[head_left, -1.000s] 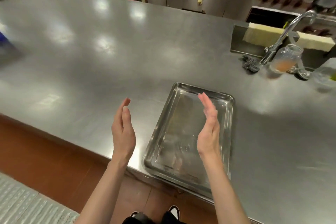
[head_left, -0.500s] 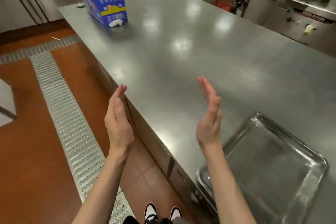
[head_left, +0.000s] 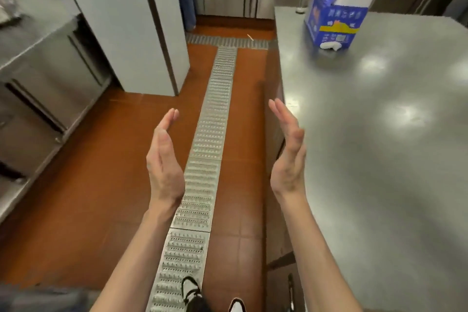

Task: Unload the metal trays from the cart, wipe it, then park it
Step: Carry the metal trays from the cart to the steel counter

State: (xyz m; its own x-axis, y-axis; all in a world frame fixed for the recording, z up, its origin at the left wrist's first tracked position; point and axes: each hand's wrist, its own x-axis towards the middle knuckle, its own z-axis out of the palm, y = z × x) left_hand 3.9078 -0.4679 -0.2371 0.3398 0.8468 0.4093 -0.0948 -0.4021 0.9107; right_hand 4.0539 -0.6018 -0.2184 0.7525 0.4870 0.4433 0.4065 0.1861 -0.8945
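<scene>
My left hand (head_left: 164, 159) and my right hand (head_left: 287, 152) are raised in front of me, palms facing each other, fingers straight, nothing in either. They hover over the orange tiled floor beside the near corner of the steel counter (head_left: 379, 134). No metal tray and no cart is in view now.
A blue and white cardboard box (head_left: 334, 15) stands on the counter's far left corner. A metal floor drain grate (head_left: 210, 134) runs along the aisle. A white pillar (head_left: 121, 20) and steel cabinets (head_left: 45, 78) stand on the left, more cabinets at the back.
My view has swung left, away from the tray on the counter, which has left the frame. The aisle and floor drain now fill the middle. Both hands stay empty and apart.
</scene>
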